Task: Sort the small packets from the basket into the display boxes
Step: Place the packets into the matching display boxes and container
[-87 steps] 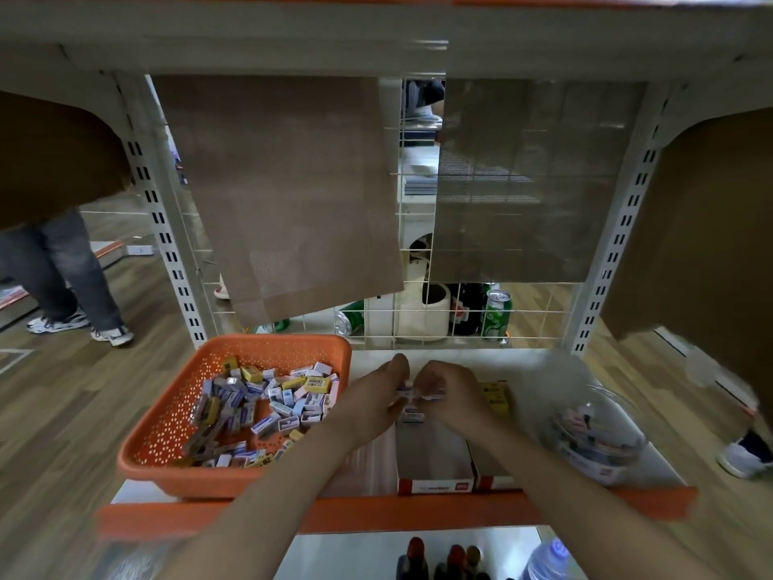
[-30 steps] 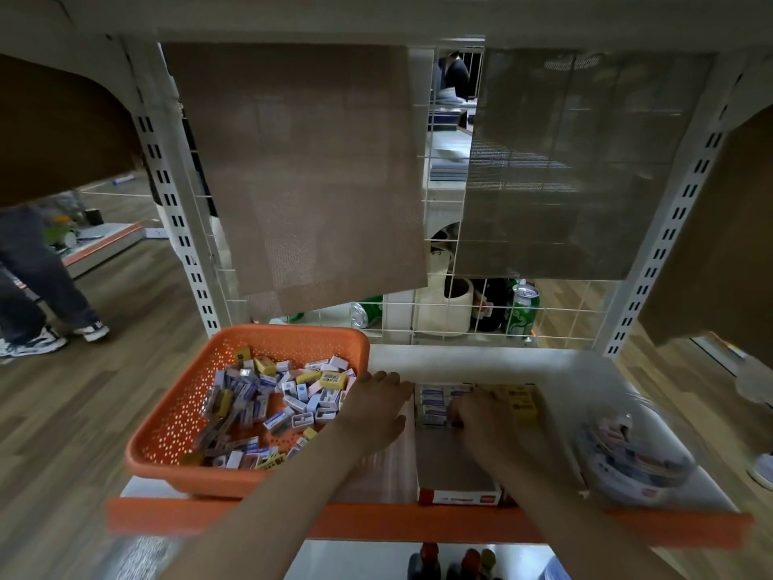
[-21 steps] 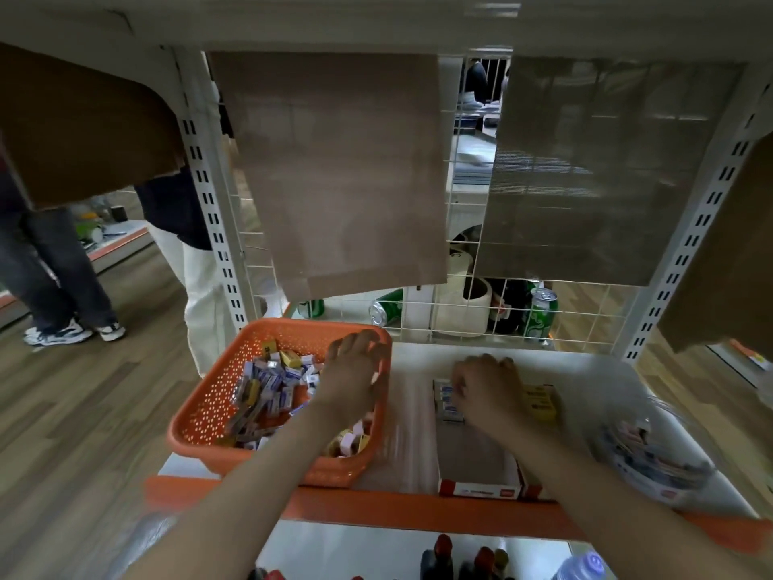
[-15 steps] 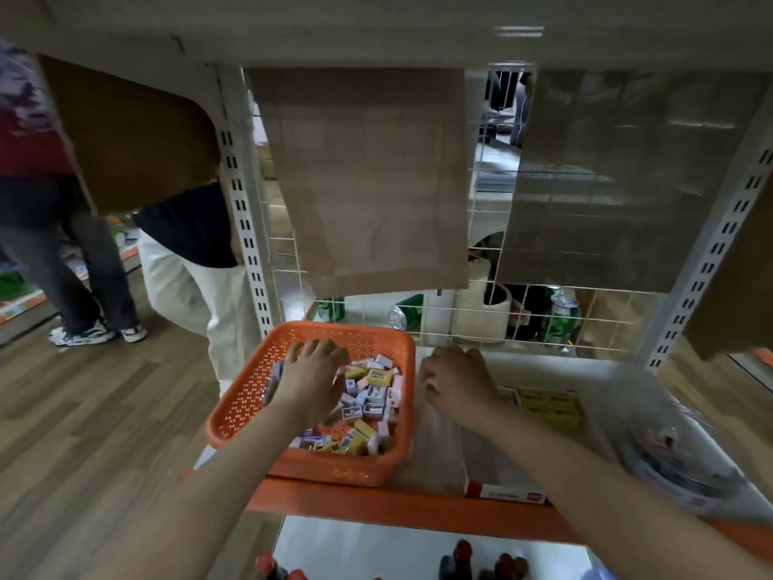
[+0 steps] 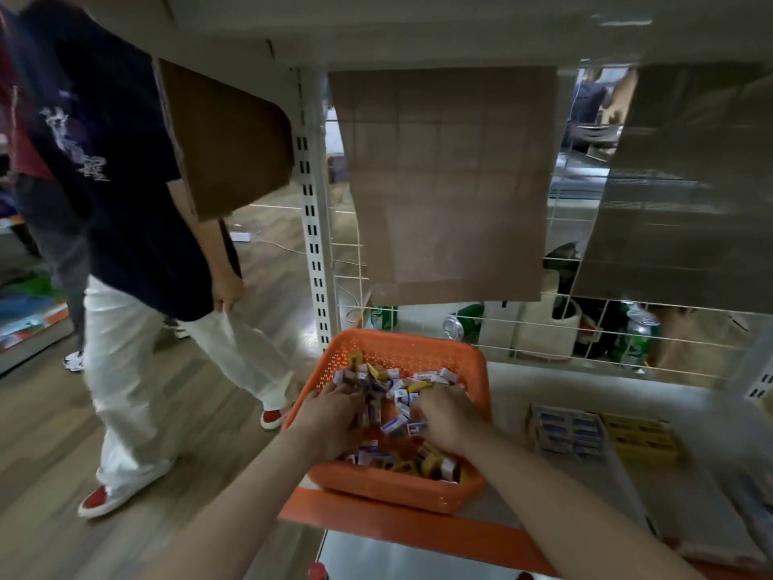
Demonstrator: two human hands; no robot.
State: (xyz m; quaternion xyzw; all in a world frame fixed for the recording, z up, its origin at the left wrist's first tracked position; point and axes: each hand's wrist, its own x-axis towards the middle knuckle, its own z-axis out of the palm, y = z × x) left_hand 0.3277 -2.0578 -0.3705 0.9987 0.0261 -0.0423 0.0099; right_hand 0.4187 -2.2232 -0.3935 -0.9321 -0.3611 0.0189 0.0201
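Note:
An orange perforated basket [image 5: 418,347] stands on the left of the shelf, holding several small blue-white and yellow packets [image 5: 399,393]. My left hand [image 5: 332,418] reaches into its left side, fingers curled down among the packets. My right hand [image 5: 449,416] is in the basket's right side, knuckles up, its curled fingers buried in the pile. To the right lie the display boxes, one with a row of blue packets [image 5: 569,429] and one with yellow packets [image 5: 640,437].
A person in a dark shirt and white trousers [image 5: 138,253] walks close by the shelf's left end. A wire grid [image 5: 543,328] with cans behind it backs the shelf. Brown cardboard sheets [image 5: 447,182] hang above. The orange shelf edge [image 5: 397,533] runs in front.
My right hand left the display boxes and joined the left hand in the basket. My view swung left, and a person walked in beside the shelf.

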